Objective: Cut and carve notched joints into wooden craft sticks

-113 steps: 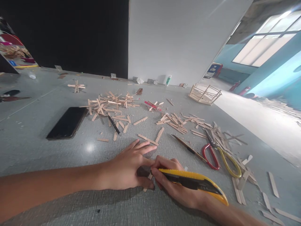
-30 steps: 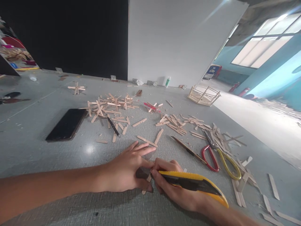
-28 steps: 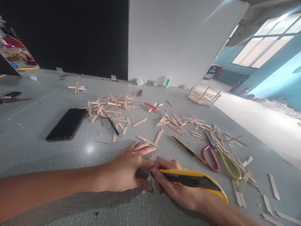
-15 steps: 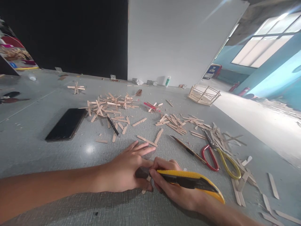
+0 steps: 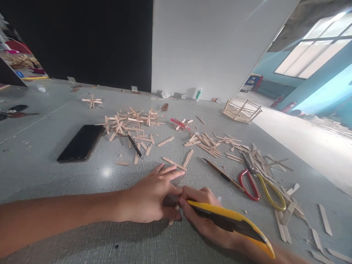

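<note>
Tube [image 5: 198,94] stands beyond left grip [image 5: 155,192] pinning stick [image 5: 171,222], right grip [image 5: 197,219] clasping yellow cutter [image 5: 228,218].

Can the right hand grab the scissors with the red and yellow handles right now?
Probably not just yet: the right hand is busy holding the yellow cutter. Otherwise the way looks free, since the scissors lie close by on the right, and nothing seems to cover their handles.

One head-worn camera looks forward and down across the nearby tabletop [image 5: 148,244].
</note>
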`<state>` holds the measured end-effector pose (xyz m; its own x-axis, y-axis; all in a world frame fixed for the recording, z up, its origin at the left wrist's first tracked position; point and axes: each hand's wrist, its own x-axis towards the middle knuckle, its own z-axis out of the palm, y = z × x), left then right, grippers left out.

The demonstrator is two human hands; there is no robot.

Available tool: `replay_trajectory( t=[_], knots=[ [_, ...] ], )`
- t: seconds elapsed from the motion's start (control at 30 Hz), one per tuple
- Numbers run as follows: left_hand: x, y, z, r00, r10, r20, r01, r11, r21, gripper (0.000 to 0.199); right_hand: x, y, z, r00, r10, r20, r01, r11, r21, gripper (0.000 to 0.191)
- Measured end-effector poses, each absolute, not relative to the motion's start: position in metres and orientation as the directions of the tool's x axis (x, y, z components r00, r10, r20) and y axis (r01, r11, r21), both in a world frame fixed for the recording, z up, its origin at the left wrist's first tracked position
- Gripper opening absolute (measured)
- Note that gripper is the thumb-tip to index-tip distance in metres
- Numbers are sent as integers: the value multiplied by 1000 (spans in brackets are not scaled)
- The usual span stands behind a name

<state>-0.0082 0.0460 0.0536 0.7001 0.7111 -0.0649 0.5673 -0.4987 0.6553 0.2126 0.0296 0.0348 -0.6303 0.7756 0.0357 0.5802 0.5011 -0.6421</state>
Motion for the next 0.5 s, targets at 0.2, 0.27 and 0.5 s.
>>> replay_trajectory(
  t=[0.2, 0.27, 0.5],
  knots=[
    [-10, 47, 41, 714, 700, -14, 533, -530, 660, 33, 215, 31, 40, -603, 791, -103, 585, 351, -731, 41],
    [-10, 48, 40, 716, 698, 5, 527, -546, 652, 34, 216, 32, 43, -595, 792, -138, 577, 301, -759, 42],
    [-9, 46, 42, 720, 694, -25, 550, -548, 630, 38, 213, 34, 48, -605, 778, -170, 591, 295, -751, 43]
  ],
)
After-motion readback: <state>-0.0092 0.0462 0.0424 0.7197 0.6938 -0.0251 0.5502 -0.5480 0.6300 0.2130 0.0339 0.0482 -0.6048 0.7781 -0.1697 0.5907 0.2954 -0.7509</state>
